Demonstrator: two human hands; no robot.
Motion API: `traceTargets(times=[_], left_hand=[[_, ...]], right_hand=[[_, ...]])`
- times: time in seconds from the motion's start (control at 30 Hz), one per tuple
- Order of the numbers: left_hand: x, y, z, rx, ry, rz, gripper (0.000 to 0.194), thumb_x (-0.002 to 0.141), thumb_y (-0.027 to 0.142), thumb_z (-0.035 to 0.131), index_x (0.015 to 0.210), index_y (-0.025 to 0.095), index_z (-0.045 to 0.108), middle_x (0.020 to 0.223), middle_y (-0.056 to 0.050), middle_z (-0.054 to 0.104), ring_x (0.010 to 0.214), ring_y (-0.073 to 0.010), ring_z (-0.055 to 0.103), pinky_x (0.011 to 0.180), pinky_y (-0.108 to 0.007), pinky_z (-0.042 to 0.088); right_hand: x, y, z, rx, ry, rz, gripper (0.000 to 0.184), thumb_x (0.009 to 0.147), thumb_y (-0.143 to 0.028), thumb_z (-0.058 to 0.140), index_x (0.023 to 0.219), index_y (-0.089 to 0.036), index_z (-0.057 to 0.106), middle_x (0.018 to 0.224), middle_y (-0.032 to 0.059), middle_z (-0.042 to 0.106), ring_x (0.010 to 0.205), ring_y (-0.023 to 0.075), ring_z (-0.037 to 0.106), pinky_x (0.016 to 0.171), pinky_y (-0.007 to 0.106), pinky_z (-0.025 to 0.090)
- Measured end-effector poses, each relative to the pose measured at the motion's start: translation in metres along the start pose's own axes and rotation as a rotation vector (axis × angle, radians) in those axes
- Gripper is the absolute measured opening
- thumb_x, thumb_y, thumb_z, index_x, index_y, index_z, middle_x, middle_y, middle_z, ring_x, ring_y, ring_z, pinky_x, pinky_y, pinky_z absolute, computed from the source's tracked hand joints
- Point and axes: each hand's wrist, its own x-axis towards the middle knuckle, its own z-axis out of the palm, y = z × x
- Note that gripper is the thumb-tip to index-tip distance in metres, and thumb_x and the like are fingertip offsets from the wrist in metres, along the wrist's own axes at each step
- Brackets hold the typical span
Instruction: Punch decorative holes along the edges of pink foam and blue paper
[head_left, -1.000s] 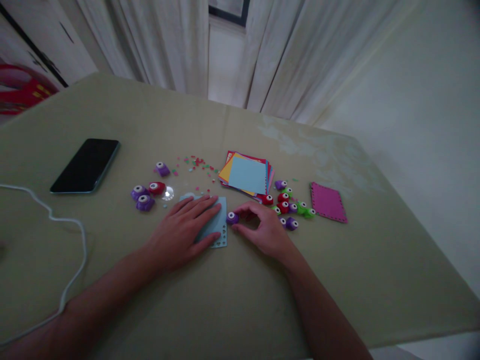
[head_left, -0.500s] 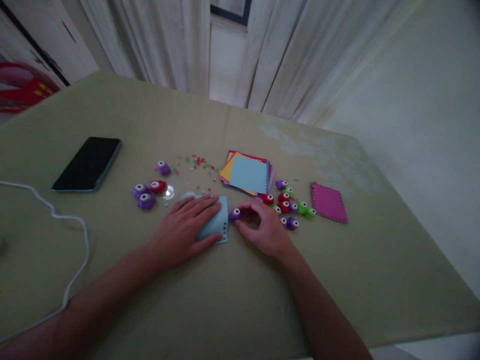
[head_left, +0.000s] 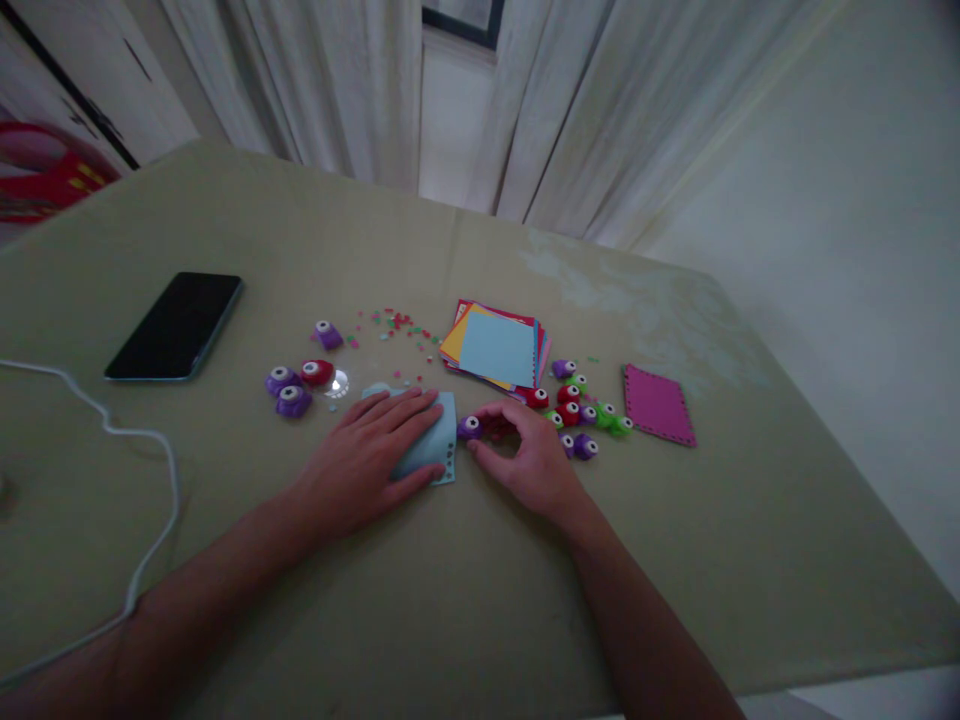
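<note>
My left hand (head_left: 382, 445) lies flat with fingers stretched out, pressing a light blue paper square (head_left: 444, 440) onto the table. Punched holes run along the paper's right side. At that same edge is a small purple paper punch (head_left: 470, 428), pinched between the thumb and fingers of my right hand (head_left: 529, 455). Just beyond the right hand several red, green and purple punches (head_left: 574, 412) sit in a cluster, partly hidden by it.
Behind my hands lies a stack of coloured paper (head_left: 495, 347). A magenta square with punched edges (head_left: 658, 405) is on the right. More punches (head_left: 292, 400), paper bits (head_left: 397, 322), a black tablet (head_left: 176, 325) and a white cable (head_left: 169, 470) are on the left.
</note>
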Motion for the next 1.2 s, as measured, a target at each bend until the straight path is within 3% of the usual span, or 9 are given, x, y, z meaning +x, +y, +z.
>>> traceTargets(times=[0.3, 0.67, 1.2], left_hand=[[-0.0003, -0.0003, 0.0003, -0.013, -0.001, -0.008, 0.066, 0.106, 0.061, 0.057, 0.160, 0.024, 0.052, 0.169, -0.010, 0.050, 0.154, -0.0329, 0.049, 0.128, -0.054, 0.034], [-0.0002, 0.0006, -0.0001, 0.000, 0.000, -0.002, 0.064, 0.107, 0.061, 0.054, 0.159, 0.023, 0.053, 0.168, -0.010, 0.050, 0.153, -0.0323, 0.050, 0.128, -0.053, 0.034], [-0.0013, -0.0002, 0.0007, -0.009, -0.012, 0.001, 0.071, 0.103, 0.063, 0.059, 0.163, 0.024, 0.050, 0.170, -0.009, 0.048, 0.155, -0.0341, 0.046, 0.131, -0.055, 0.032]], right_hand=[[-0.0005, -0.0010, 0.0000, 0.017, -0.004, -0.008, 0.022, 0.087, -0.014, 0.076, 0.107, -0.021, 0.073, 0.104, 0.0046, 0.077, 0.091, 0.0195, 0.072, 0.084, 0.033, 0.059], [-0.0010, 0.0010, -0.0021, 0.023, -0.111, -0.022, 0.022, 0.091, -0.015, 0.078, 0.112, -0.023, 0.077, 0.111, 0.0051, 0.079, 0.099, 0.0212, 0.074, 0.092, 0.035, 0.059], [-0.0006, 0.0053, 0.0042, 0.042, -0.072, -0.010, 0.022, 0.093, -0.023, 0.083, 0.114, -0.024, 0.080, 0.111, 0.0061, 0.082, 0.099, 0.0227, 0.077, 0.093, 0.038, 0.061]])
